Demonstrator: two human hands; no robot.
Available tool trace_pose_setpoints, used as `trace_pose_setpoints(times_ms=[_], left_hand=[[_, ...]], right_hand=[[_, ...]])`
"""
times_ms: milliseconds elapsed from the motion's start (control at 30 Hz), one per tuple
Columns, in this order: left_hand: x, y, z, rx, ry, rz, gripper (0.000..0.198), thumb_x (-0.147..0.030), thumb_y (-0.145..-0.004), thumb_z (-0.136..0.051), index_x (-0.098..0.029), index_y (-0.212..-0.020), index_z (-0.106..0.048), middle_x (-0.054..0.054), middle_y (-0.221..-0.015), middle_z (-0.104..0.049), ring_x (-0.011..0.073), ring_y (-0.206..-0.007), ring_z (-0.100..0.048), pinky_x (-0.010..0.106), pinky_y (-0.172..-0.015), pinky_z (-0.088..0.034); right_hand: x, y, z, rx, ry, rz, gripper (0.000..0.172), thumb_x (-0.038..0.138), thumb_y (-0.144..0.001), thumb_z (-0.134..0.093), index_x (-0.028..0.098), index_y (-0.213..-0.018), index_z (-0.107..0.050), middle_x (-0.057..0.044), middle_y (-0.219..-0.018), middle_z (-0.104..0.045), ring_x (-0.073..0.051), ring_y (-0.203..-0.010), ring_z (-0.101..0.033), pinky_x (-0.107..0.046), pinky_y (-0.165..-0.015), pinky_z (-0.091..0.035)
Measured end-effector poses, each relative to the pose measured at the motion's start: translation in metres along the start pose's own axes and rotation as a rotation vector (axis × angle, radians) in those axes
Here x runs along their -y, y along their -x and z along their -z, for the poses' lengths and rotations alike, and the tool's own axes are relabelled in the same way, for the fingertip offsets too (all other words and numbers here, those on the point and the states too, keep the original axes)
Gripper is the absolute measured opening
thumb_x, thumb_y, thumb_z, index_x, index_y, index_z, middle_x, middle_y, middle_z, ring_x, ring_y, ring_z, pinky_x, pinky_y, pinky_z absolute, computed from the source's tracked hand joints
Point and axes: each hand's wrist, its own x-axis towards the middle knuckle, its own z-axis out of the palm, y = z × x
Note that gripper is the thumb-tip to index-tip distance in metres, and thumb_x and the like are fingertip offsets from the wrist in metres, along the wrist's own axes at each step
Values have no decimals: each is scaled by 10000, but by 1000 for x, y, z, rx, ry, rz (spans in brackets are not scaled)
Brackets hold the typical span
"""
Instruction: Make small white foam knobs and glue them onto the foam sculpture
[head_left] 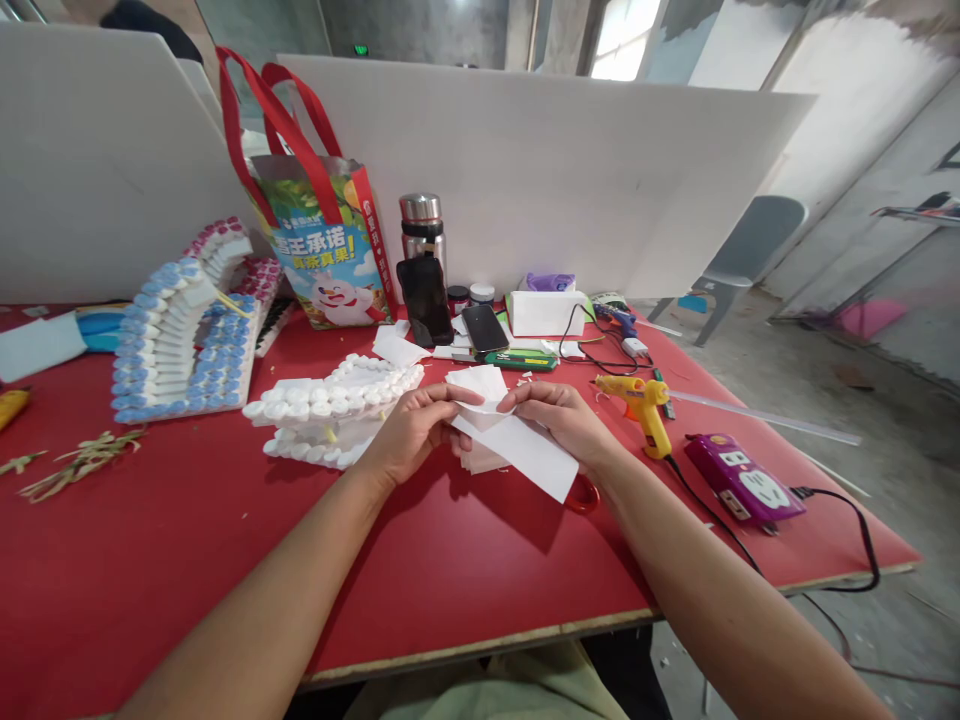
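On my feed: a plain white sheet of paper (525, 450) against a glossy red tabletop (225, 560). To one side, a yellow plastic glue gun (643, 405) and a purple-and-white power strip (742, 485). I also see an all-white folded-paper model (334, 405), a blue-and-white folded-paper model (176, 340) with pink-tipped rows, and a red-handled shopping bag (330, 250) printed in green, blue and yellow.

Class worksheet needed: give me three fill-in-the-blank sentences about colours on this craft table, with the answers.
1. The left hand and right hand hold white paper over a ____ table.
2. The glue gun is ____.
3. The power strip beside it is ____.
Missing words: red; yellow; purple.
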Motion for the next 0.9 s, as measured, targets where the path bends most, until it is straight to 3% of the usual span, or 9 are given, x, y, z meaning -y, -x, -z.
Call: trace_pose_setpoints(times_ms=[133, 267, 567, 767, 900], left_hand=[[-2, 1, 0, 76, 62, 70, 440, -414, -863, -601, -92, -1141, -716, 124, -762, -740, 224, -617, -717, 315, -559, -573], [1, 0, -3, 104, -31, 116, 468, -470, -902, -662, -96, -1181, -695, 119, -735, -747, 207, -608, -720, 267, -528, -558], [3, 0, -4, 89, -99, 109, 403, -495, -885, -694, -98, -952, -696, 117, -660, -739, 205, -543, -716, 247, -473, -555], [3, 2, -7, 62, -250, 35, 385, -516, -895, -675, -132, -873, -678, 93, -666, -749, 219, -573, -731, 277, -519, -583], [4, 2, -10, 53, -273, 6, 404, -536, -895, -666, -134, -924, -698, 73, -638, -737, 213, -566, -723, 285, -525, -583]], right_hand=[[0, 1, -1, -15, 83, 19, 161, 291, -704, -681, 184, -809, -741, 22, -592, -618, -101, -484, -475, -233, -473, -319], [1, 1, -3, -2, 105, 11, 173, 297, -688, -663, 185, -803, -730, 24, -580, -601, -107, -490, -475, -239, -485, -331], [-1, 0, -2, 3, 126, 56, 177, 313, -732, -672, 176, -820, -739, 10, -652, -638, -109, -545, -524, -243, -529, -371], [2, 2, -3, 18, 217, 69, 453, 449, -805, -727, 209, -1188, -687, -17, -862, -721, -156, -719, -643, -266, -633, -470], [-7, -3, -2, -7, 388, 44, 346, 449, -741, -798, 161, -925, -743, -28, -755, -704, -155, -642, -608, -264, -578, -445]])
